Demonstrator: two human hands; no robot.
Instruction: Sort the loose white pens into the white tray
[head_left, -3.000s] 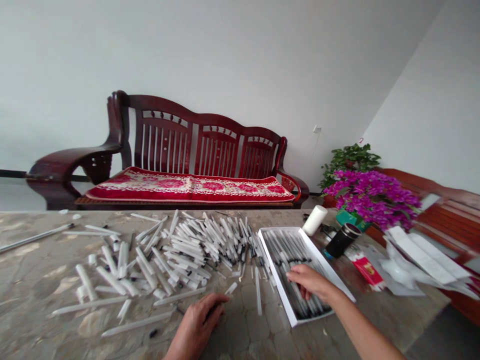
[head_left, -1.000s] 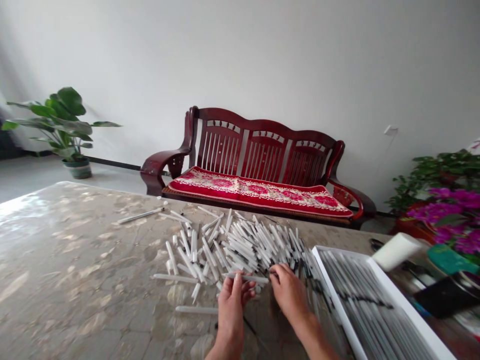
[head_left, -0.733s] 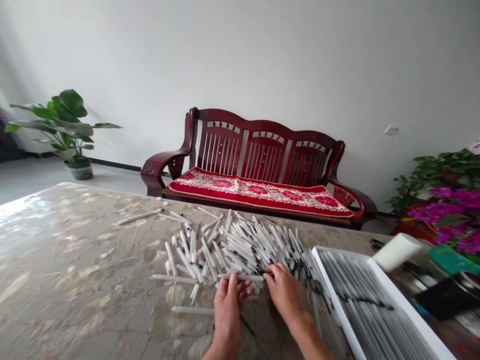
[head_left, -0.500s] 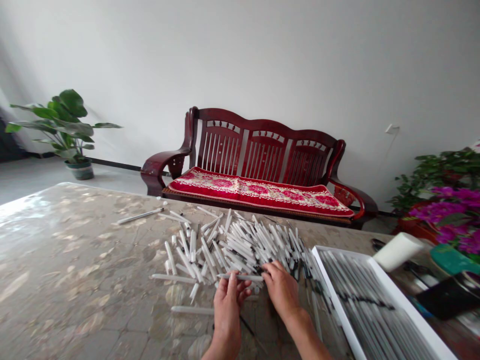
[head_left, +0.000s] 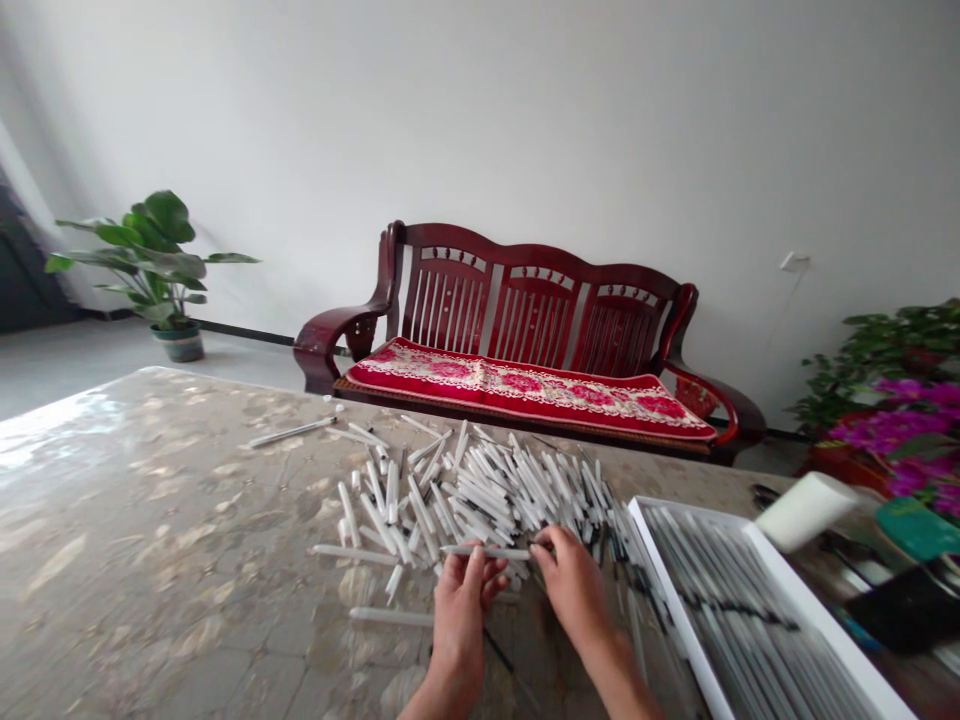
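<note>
My left hand [head_left: 461, 610] pinches a whitish pen barrel [head_left: 487, 552] between thumb and fingers, holding it level. At the barrel's right end, my right hand [head_left: 571, 580] has its fingers closed on something small and dark; its shape is hidden by the fingers. Just beyond both hands lies a loose heap of whitish pen parts [head_left: 487, 480], some with dark tips. Another whitish barrel [head_left: 390, 617] rests on the table left of my left hand. A thin dark rod [head_left: 510, 655] lies between my wrists.
On the right, a white box [head_left: 694, 640] holds rows of clear pens [head_left: 739, 600]. Behind it are a white roll [head_left: 806, 510], a black object [head_left: 907, 608] and purple flowers [head_left: 900, 430]. The table [head_left: 187, 560] has a patterned cover. A wooden bench [head_left: 540, 300] stands beyond it.
The view has shifted slightly, so everything appears a little farther right. Both hands keep nearly the same pose around the pen barrel, which stays level between them.
</note>
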